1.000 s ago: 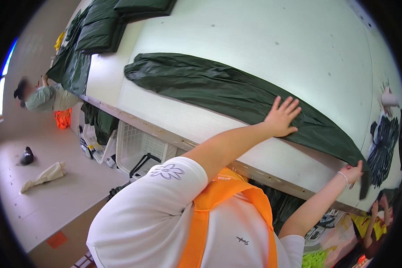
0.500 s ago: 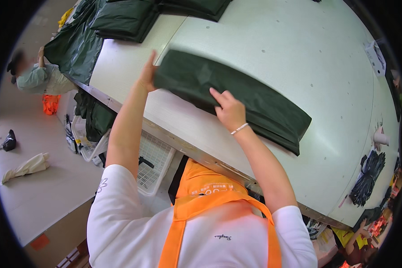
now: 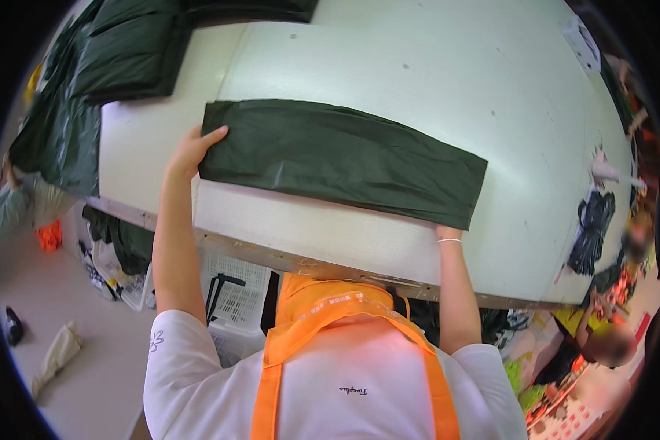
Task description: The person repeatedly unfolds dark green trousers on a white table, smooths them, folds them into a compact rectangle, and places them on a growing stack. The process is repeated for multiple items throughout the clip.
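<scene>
Smooth fabric (image 3: 337, 161) lies oblong, left hand (image 3: 191, 152) clasping it, right hand (image 3: 448, 232) half-hidden, grip unclear.

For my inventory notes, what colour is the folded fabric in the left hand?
Dark green; the folded fabric shows best in the head view.

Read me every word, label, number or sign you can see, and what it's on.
White shirt, chest: small dark script lettering, not copied out here.
Orange apron: pale printing, too small and blurred to read.
Folded dark green fabric: no lettering visible.
Anything else is too small to make out.
</scene>
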The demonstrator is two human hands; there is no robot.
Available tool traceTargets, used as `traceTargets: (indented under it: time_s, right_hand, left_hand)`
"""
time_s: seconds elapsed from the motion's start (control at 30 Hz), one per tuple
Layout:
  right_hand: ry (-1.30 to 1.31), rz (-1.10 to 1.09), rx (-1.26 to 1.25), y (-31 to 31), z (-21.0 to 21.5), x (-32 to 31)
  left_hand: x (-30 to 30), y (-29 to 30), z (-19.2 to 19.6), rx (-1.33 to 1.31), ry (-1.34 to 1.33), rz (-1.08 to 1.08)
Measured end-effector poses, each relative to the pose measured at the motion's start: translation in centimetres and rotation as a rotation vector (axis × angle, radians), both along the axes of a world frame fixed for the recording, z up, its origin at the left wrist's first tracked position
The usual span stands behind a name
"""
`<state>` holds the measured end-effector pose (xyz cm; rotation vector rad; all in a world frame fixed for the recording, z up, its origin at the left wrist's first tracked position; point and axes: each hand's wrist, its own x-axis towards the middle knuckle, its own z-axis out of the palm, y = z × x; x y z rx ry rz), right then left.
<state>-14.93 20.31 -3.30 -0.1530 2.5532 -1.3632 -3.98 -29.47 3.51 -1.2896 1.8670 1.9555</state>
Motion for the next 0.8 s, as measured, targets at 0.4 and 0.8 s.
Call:
traceTargets:
  time_s: [0.4,0.8]
  right_hand:
    - [0.363,0.374,0.331,8.0,4.6,7.0]
    - [0.209,-0.285,0.153,12.0,1.1,2.5]
  left_hand:
    - [-3.5,3.9,0.4,-1.458,-0.152,-0.264]
    - [-21.8,42.0,-3.5,-1.023,0.738,-0.972]
